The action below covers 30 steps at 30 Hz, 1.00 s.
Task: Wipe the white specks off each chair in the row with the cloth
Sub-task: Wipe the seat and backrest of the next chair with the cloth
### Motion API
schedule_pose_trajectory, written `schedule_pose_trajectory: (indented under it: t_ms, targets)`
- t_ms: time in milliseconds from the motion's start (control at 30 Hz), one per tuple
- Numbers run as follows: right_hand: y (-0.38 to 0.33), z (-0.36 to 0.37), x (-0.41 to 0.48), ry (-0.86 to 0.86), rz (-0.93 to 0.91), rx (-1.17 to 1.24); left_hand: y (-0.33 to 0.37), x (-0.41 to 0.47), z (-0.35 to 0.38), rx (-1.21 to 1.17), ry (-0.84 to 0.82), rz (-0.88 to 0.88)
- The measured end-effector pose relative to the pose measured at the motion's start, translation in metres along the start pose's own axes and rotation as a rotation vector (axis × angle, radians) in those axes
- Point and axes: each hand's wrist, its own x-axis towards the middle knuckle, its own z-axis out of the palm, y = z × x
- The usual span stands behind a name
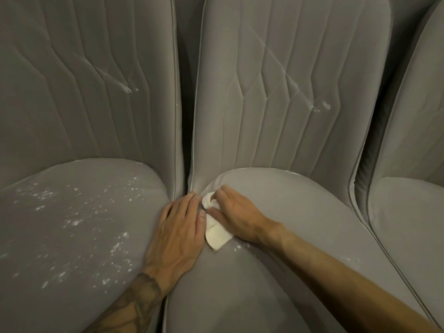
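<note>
Three grey padded chairs stand side by side. The left chair [72, 212] has many white specks across its seat and smears on its backrest. The middle chair [300, 224] has a mostly clean seat, a few specks near its left edge, and white streaks on its backrest. My right hand [236, 212] grips a small white cloth [216, 233] and holds it against the middle seat's left edge. My left hand [179, 228] lies flat with straight fingers on the left seat's right edge, beside the cloth.
A third grey chair [408, 212] stands at the right, partly out of frame. A narrow dark gap [186, 116] runs between the left and middle backrests, and another one separates the middle and right chairs.
</note>
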Motion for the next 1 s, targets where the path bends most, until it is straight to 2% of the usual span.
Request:
schedule_pose_trajectory:
  t_ms: [67,167,267,400,467,567,633,700,767,833,933,1000]
  targets:
    - [0.014,-0.01,-0.006,-0.014,0.011,-0.034,0.001,-0.001,-0.002,-0.01,0.019,-0.007]
    - [0.039,-0.018,0.011,0.082,0.187,-0.054,0.002,0.0,-0.005,-0.065,0.021,-0.032]
    - [0.022,-0.008,0.025,0.15,0.291,-0.037,-0.002,0.001,-0.013,-0.144,0.016,-0.056]
    - [-0.037,0.013,-0.002,0.073,0.062,0.042,-0.018,-0.01,-0.026,0.024,0.001,0.038]
    - [-0.038,0.007,-0.014,0.02,-0.028,0.003,-0.031,-0.018,-0.029,0.127,-0.04,0.051]
    - [-0.006,-0.007,-0.003,0.035,0.065,-0.058,-0.037,-0.028,-0.026,0.187,-0.091,0.057]
    - [0.013,-0.013,0.007,0.099,0.219,-0.063,-0.035,-0.03,-0.025,0.185,-0.063,0.068]
    - [0.005,-0.006,0.011,0.145,0.273,-0.066,-0.034,-0.028,-0.026,0.144,-0.023,0.035]
    - [-0.023,0.008,0.005,0.15,0.223,-0.025,-0.034,-0.027,-0.025,0.116,0.006,0.02]
    - [-0.054,0.02,-0.011,0.118,0.089,0.013,-0.038,-0.028,-0.021,0.111,0.016,0.029]
    - [-0.06,0.015,-0.028,0.055,-0.058,-0.032,-0.041,-0.029,-0.02,0.115,0.005,0.041]
    - [-0.041,0.006,-0.025,0.061,0.001,-0.071,-0.039,-0.028,-0.022,0.133,-0.008,0.048]
